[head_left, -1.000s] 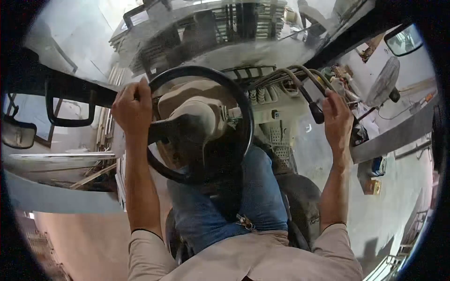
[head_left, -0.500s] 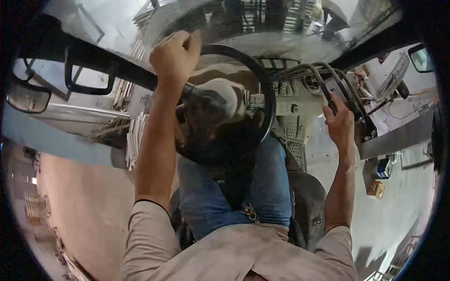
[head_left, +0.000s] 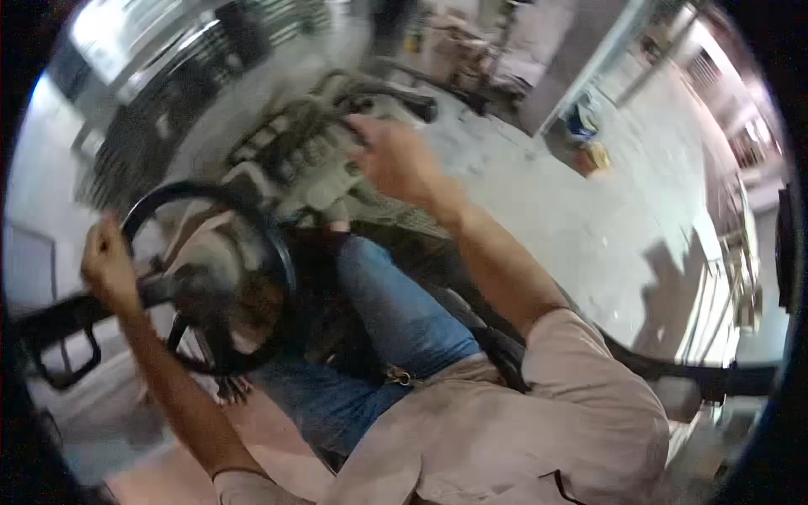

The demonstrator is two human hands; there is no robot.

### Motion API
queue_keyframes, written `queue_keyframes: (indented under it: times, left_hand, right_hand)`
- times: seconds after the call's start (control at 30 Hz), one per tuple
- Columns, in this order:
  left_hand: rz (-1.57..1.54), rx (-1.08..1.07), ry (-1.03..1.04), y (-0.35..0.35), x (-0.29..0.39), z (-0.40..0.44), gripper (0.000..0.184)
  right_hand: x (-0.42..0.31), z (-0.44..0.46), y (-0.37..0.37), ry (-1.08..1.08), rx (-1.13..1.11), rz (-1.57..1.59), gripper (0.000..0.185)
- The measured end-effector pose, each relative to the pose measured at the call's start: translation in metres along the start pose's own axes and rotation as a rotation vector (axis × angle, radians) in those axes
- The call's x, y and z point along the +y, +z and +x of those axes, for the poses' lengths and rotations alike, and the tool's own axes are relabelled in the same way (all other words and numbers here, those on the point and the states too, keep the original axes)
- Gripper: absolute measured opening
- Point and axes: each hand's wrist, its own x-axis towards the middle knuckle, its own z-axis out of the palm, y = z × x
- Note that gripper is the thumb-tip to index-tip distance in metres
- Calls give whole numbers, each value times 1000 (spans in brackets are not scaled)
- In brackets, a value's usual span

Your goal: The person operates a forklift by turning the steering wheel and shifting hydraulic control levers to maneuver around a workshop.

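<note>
At the left side of the black steering wheel (head_left: 284, 252), my left hand (head_left: 109, 265) is closed in a fist at the rim. What lies inside the fist is hidden. My right hand (head_left: 394, 160) reaches forward to the bank of levers, blurred by motion. Its fingers appear closed around a dark control lever (head_left: 355, 128), though their outline is smeared. The steering column (head_left: 206, 265) stands behind the wheel. My legs in blue jeans (head_left: 404, 303) are below, with keys (head_left: 398, 376) hanging at the waist.
A yellow-brown box (head_left: 593, 157) and a blue container (head_left: 582, 118) stand on the pale floor (head_left: 547, 227) to the right. A grey post (head_left: 581, 67) rises ahead. A mirror frame (head_left: 71, 358) sticks out at left. Stacked slatted pieces (head_left: 741, 269) lie at far right.
My view has swung to the right and tilted, so the wheel now sits at the left. My left hand is lower against the wheel's left side. My right hand remains near the levers.
</note>
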Motion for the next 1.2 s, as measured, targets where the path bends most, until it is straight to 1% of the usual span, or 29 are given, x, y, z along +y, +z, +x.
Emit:
queue_keyframes:
  times: [0.03, 0.07, 0.1, 0.13, 0.27, 0.3, 0.33, 0.37, 0.43, 0.47, 0.5, 0.53, 0.57, 0.6, 0.67, 0.7, 0.77, 0.83, 0.87, 0.9, 0.93, 1.0, 1.03, 1.17, 1.2]
  left_hand:
    - [126, -52, -15, 2, -43, 16, 34]
    - [123, -127, -1, 3, -39, 35, 33]
    - [55, -129, 30, 29, -46, 49, 31]
    - [37, -98, 32, 31, -51, 54, 29]
    - [-17, -144, 115, 54, -34, 68, 27]
    - [-97, -159, 208, 64, -35, 72, 28]
    - [-142, -167, 258, 73, -38, 75, 29]
    - [-187, -178, 307, 80, -33, 76, 30]
    - [-107, -266, 485, 82, 16, 71, 35]
    - [-118, -270, 491, 83, 37, 66, 35]
    - [-172, -402, 519, 88, 60, 61, 37]
    - [-225, -535, 548, 91, 81, 53, 40]
    - [-263, -575, 614, 94, 98, 42, 38]
    - [-285, -581, 629, 98, 114, 27, 38]
    - [-372, -568, 743, 101, 142, -11, 35]
    - [-394, -602, 772, 95, 153, -27, 34]
    - [-420, -659, 823, 91, 153, -53, 31]
    - [-442, -687, 864, 90, 149, -69, 29]
    - [-434, -691, 937, 91, 151, -74, 28]
    - [-413, -690, 1003, 88, 150, -78, 27]
    - [-428, -690, 1014, 87, 149, -79, 27]
    - [-396, -821, 936, 85, 144, -82, 27]
    - [-382, -837, 950, 87, 140, -83, 30]
    - [-339, -814, 921, 77, 150, -88, 31]
    - [-351, -806, 939, 72, 151, -90, 31]
  right_hand:
    - [-23, 12, 0, 57, -99, 55, 40]
    - [-35, 28, 12, 63, -69, 114, 38]
    - [-30, 39, 24, 66, -14, 92, 36]
    - [-26, 46, 31, 14, 17, 100, 34]
    - [-16, 38, 23, 48, 58, 113, 31]
    - [-15, 40, 26, 38, 54, 119, 30]
    - [-15, 41, 29, 27, 50, 126, 29]
    - [-17, 44, 27, 44, -5, 109, 27]
    - [-16, 42, 28, 53, 3, 110, 26]
    - [-13, 42, 30, 53, 7, 117, 26]
    - [-6, 44, 33, 45, -30, 106, 25]
    - [0, 45, 36, 61, -20, 93, 25]
    - [3, 45, 40, 41, -13, 97, 26]
    - [5, 45, 44, 27, -4, 99, 27]
    - [3, 45, 45, 43, 18, 102, 28]
    - [4, 44, 47, 42, 30, 115, 29]
    - [18, 55, 79, 25, 0, 73, 30]
    - [8, 49, 67, 60, 51, 197, 23]
    - [14, 47, 69, 83, 66, 179, 23]
    - [15, 51, 75, 35, 82, 185, 20]
    - [17, 54, 82, -13, 98, 191, 18]
    - [12, 52, 82, -9, 126, 185, 16]
    - [10, 52, 81, -15, 146, 190, 15]
    - [4, 50, 71, -3, 118, 253, 16]
    - [2, 53, 72, 10, 75, 218, 18]
